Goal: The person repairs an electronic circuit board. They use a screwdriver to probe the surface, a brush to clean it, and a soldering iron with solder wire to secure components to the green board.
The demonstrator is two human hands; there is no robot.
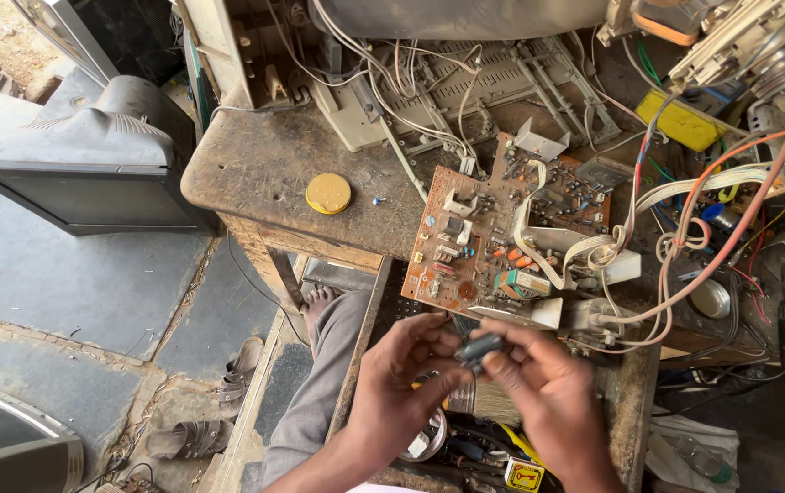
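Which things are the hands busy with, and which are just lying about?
In use:
left hand
right hand
small grey part, pinched between both hands
circuit board, just beyond the hands

Lying about:
yellow lid on the table
old television
sandals on the floor
tangled wires

Both forearms come into view bare, with no sleeve showing on either. The left hand (pixel 401 388) and the right hand (pixel 543 388) are bare too: no glove, no ring and no watch or band at either wrist. The fingernails are short. Below the arms a leg shows in loose grey trousers (pixel 315 402) of plain cloth, with soft folds running along the thigh and knee. The foot (pixel 317 299) at the end of that leg is bare, its toes uncovered. Nothing more of the person's clothing is in view.
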